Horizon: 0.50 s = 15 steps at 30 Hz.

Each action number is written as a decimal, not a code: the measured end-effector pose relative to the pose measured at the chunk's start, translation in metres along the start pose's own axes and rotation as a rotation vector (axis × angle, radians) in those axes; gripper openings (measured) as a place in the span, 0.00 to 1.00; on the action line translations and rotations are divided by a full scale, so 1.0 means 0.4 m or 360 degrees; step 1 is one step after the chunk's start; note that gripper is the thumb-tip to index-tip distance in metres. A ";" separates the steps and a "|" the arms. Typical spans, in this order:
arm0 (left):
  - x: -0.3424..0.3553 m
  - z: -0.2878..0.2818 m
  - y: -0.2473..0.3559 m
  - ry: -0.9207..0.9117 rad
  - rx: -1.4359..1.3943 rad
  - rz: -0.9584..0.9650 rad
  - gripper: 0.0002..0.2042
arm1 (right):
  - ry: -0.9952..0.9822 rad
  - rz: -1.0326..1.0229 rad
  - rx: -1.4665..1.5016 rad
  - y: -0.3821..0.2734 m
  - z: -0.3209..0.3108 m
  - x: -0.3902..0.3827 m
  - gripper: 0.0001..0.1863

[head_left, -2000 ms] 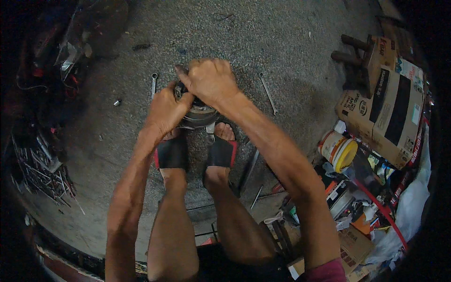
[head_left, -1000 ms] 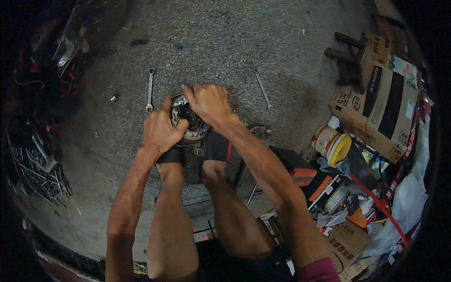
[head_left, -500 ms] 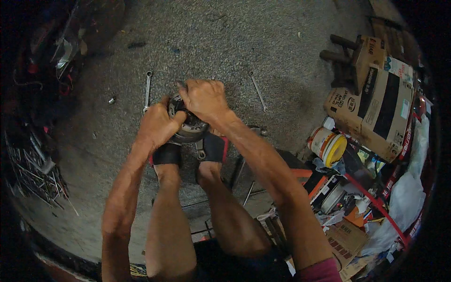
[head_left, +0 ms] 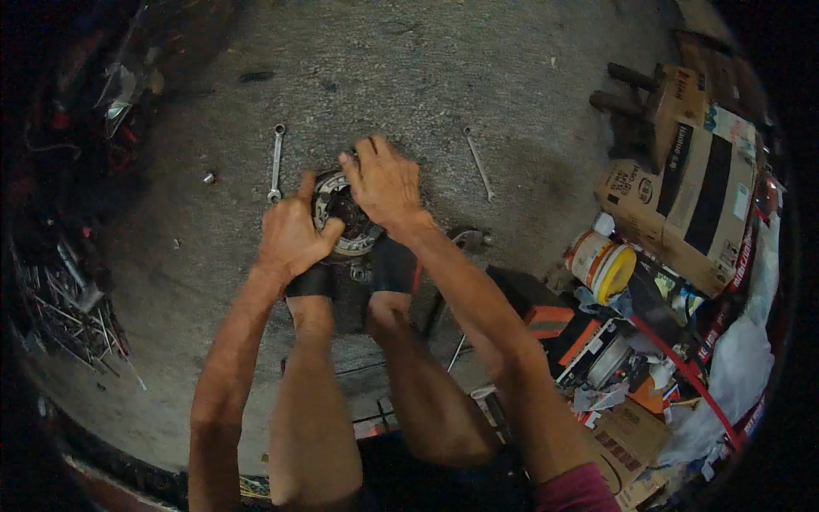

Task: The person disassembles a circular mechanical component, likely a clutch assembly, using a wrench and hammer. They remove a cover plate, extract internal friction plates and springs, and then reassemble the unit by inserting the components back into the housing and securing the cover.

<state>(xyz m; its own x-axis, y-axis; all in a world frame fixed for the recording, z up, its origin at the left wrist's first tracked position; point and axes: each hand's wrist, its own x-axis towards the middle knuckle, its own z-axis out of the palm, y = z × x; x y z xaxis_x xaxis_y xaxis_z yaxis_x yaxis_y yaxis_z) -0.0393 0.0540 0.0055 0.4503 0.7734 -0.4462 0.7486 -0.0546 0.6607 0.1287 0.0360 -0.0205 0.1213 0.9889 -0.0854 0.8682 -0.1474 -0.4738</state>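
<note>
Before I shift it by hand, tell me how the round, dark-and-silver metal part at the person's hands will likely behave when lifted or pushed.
The round, dark-and-silver metal part is probably stiff and rather heavy for its size, since its visible surfaces look metallic. Its circular outline suggests it might roll if stood on edge.

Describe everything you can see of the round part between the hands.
The round part looks like dirty metal: a light grey ring around a dark, recessed middle with smaller pieces inside. Its open face points up toward the camera. It sits by the front of the sandals. The left hand grips its left edge, thumb over the face; the right hand covers its upper right edge. Its underside, and what bears it, are hidden.
</note>
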 end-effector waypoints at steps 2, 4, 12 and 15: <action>0.000 0.008 -0.005 -0.0027 -0.0023 -0.0014 0.37 | -0.0130 0.0056 0.0022 0.011 -0.008 0.004 0.19; 0.004 0.013 -0.019 0.0054 -0.0028 0.0055 0.37 | -0.0208 0.0103 0.0062 0.009 -0.009 0.011 0.20; 0.004 0.012 -0.022 0.0028 -0.0013 0.0028 0.37 | -0.0281 0.0136 0.0189 0.016 0.007 0.015 0.22; 0.002 0.008 -0.019 0.0021 -0.0018 0.0003 0.36 | -0.0333 0.0177 0.0233 0.023 0.005 0.016 0.23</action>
<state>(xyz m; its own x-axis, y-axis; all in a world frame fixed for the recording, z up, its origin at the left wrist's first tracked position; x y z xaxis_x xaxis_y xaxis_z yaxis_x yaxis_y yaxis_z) -0.0430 0.0531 -0.0017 0.4451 0.7814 -0.4373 0.7423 -0.0489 0.6683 0.1364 0.0408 -0.0273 0.0967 0.9438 -0.3160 0.7744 -0.2708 -0.5718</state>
